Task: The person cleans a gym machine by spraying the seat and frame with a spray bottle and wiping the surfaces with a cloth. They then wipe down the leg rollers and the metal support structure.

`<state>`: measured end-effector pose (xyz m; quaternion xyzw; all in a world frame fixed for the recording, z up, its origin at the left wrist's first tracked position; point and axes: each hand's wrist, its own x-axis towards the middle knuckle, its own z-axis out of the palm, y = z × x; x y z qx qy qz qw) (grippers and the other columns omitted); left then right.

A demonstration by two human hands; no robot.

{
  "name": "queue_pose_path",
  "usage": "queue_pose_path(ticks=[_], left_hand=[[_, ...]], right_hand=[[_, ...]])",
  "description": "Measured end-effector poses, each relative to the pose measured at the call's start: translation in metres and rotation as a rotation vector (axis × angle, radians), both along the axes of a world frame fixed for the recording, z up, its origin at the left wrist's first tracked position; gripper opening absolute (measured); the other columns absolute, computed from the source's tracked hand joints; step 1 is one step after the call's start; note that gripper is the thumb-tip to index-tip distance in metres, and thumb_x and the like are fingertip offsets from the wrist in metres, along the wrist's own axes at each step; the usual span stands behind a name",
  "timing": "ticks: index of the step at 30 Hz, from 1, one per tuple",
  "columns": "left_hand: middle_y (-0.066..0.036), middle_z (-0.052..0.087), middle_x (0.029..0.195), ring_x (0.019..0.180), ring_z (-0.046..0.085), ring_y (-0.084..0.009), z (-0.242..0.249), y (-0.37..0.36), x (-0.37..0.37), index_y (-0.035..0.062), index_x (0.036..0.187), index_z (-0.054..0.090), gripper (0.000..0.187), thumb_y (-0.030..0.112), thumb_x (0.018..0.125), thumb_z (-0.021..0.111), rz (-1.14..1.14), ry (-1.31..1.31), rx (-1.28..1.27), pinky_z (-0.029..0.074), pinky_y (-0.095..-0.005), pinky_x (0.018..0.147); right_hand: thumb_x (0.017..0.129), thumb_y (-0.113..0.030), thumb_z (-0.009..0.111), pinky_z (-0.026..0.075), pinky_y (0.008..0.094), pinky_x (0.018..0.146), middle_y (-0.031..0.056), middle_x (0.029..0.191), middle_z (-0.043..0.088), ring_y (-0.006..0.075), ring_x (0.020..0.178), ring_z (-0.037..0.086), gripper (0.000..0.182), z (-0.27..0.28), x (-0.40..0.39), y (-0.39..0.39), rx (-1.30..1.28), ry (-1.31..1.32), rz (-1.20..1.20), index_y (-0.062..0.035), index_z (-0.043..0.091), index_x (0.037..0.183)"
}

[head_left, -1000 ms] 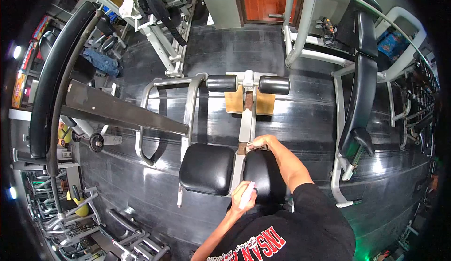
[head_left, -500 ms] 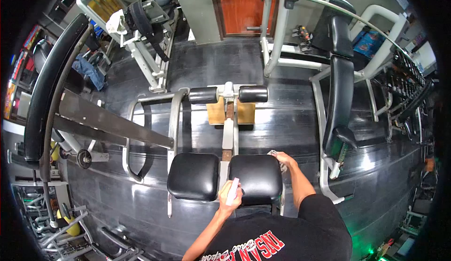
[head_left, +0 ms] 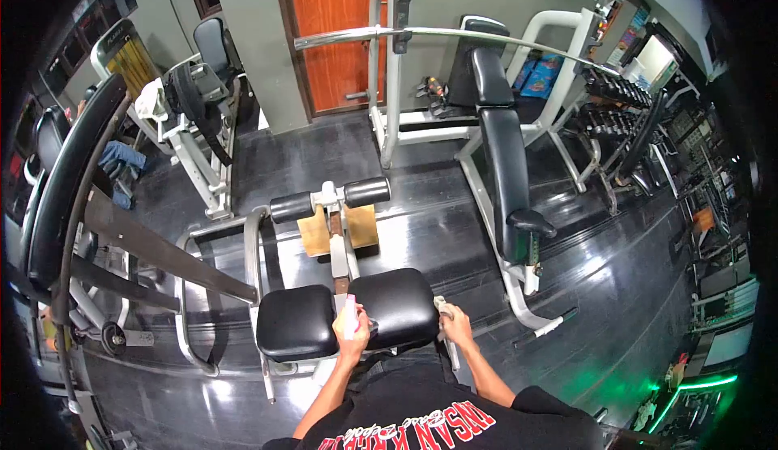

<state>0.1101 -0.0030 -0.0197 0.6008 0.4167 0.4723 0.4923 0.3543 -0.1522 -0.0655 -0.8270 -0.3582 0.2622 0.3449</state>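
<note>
My left hand [head_left: 350, 330] is closed around a small white spray bottle [head_left: 350, 317], held over the gap between two black padded seat cushions. The left cushion [head_left: 293, 322] and the right cushion [head_left: 397, 306] belong to a grey-framed gym machine. My right hand [head_left: 455, 320] presses a pale cloth [head_left: 442, 307] against the right edge of the right cushion. Further up the machine's centre beam are two black roller pads [head_left: 329, 197] above a wooden foot plate [head_left: 363, 228].
An incline bench [head_left: 502, 158] with a chrome barbell [head_left: 454, 35] stands to the right. Dumbbell racks [head_left: 624, 101] line the far right. More machines [head_left: 194, 117] and a long black padded arm [head_left: 65, 174] crowd the left. An orange door [head_left: 332, 28] is at the back.
The view has tilted up and swung right. My right hand with the cloth has slid from the cushion's far corner down its right side to the near edge. My left hand keeps the bottle.
</note>
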Motion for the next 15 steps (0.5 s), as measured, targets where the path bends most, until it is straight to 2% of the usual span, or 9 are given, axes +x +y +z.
queue_pose_path(ticks=[4, 6, 8, 9, 10, 12, 13, 14, 15], left_hand=[[-0.007, 0.061, 0.071, 0.058, 0.066, -0.0144, 0.013, 0.0, -0.001, -0.0039, 0.097, 0.061, 0.012, -0.009, 0.086, 0.059, 0.013, 0.027, 0.071, 0.052, -0.0289, 0.054], [-0.007, 0.061, 0.071, 0.058, 0.065, -0.0138, 0.015, -0.005, -0.004, -0.0036, 0.096, 0.061, 0.013, -0.01, 0.086, 0.059, 0.035, 0.01, 0.088, 0.052, -0.0287, 0.054], [-0.006, 0.06, 0.07, 0.057, 0.065, -0.0135, 0.016, -0.01, -0.007, -0.0033, 0.096, 0.061, 0.012, -0.01, 0.086, 0.058, 0.051, -0.01, 0.057, 0.052, -0.0284, 0.054], [-0.006, 0.06, 0.07, 0.057, 0.064, -0.0135, 0.018, -0.013, -0.01, -0.0033, 0.095, 0.061, 0.011, -0.01, 0.087, 0.058, 0.06, -0.009, 0.086, 0.052, -0.0286, 0.054], [-0.006, 0.06, 0.07, 0.057, 0.064, -0.0136, 0.021, -0.016, -0.014, -0.0034, 0.095, 0.061, 0.01, -0.01, 0.087, 0.058, 0.071, -0.008, 0.117, 0.051, -0.0287, 0.054], [-0.007, 0.06, 0.069, 0.057, 0.064, -0.0138, 0.022, -0.025, -0.029, -0.0036, 0.094, 0.06, 0.008, -0.009, 0.088, 0.059, 0.115, -0.028, 0.08, 0.051, -0.0285, 0.054], [-0.007, 0.06, 0.069, 0.057, 0.064, -0.0139, 0.02, -0.029, -0.039, -0.0037, 0.094, 0.06, 0.007, -0.008, 0.089, 0.059, 0.173, -0.01, 0.097, 0.051, -0.0282, 0.054], [-0.007, 0.059, 0.069, 0.058, 0.064, -0.0139, 0.018, -0.032, -0.046, -0.0038, 0.094, 0.06, 0.005, -0.007, 0.09, 0.059, 0.227, 0.006, 0.115, 0.05, -0.0279, 0.054], [-0.007, 0.06, 0.069, 0.058, 0.065, -0.0141, 0.028, -0.039, -0.049, -0.0042, 0.095, 0.06, 0.003, -0.005, 0.092, 0.059, 0.269, -0.101, 0.007, 0.051, -0.0275, 0.055]], right_hand=[[0.087, -0.013, 0.063, 0.05, 0.0468, 0.091, 0.0205, 0.109, 0.065, 0.0416, 0.104, 0.062, 0.035, 0.027, -0.041, -0.019, -0.069, -0.124, -0.042, -0.0105, 0.066, 0.121], [0.086, -0.009, 0.059, 0.051, 0.0449, 0.089, 0.0204, 0.105, 0.065, 0.0412, 0.1, 0.064, 0.034, 0.031, -0.06, -0.023, 0.05, -0.174, 0.042, -0.0098, 0.067, 0.119], [0.085, -0.006, 0.054, 0.051, 0.0395, 0.091, 0.0196, 0.108, 0.068, 0.034, 0.104, 0.067, 0.036, 0.03, -0.069, -0.026, 0.051, 0.053, 0.175, -0.0036, 0.066, 0.119], [0.085, -0.004, 0.052, 0.052, 0.0352, 0.089, 0.0169, 0.106, 0.071, 0.0256, 0.103, 0.068, 0.037, 0.047, -0.074, -0.021, -0.01, 0.246, 0.15, -0.0036, 0.066, 0.12], [0.085, -0.004, 0.052, 0.052, 0.0352, 0.089, 0.0169, 0.106, 0.071, 0.0256, 0.103, 0.068, 0.037, 0.045, -0.074, -0.022, -0.012, 0.25, 0.158, -0.0036, 0.066, 0.12], [0.085, -0.003, 0.056, 0.052, 0.0332, 0.087, 0.0154, 0.102, 0.073, 0.0188, 0.101, 0.068, 0.035, 0.038, -0.07, -0.023, 0.271, 0.112, 0.057, -0.0043, 0.067, 0.119], [0.089, -0.005, 0.062, 0.052, 0.0326, 0.087, 0.013, 0.104, 0.073, 0.0165, 0.099, 0.067, 0.028, 0.054, -0.068, -0.02, 0.267, 0.122, -0.049, -0.0026, 0.067, 0.117], [0.089, -0.008, 0.064, 0.052, 0.0345, 0.087, 0.0129, 0.106, 0.072, 0.0226, 0.099, 0.068, 0.029, 0.03, -0.056, -0.022, 0.385, 0.08, -0.103, -0.003, 0.068, 0.117], [0.092, -0.01, 0.063, 0.052, 0.0333, 0.085, 0.0111, 0.106, 0.072, 0.0209, 0.097, 0.067, 0.028, 0.017, -0.046, -0.022, 0.421, 0.097, -0.224, -0.0017, 0.067, 0.118]])
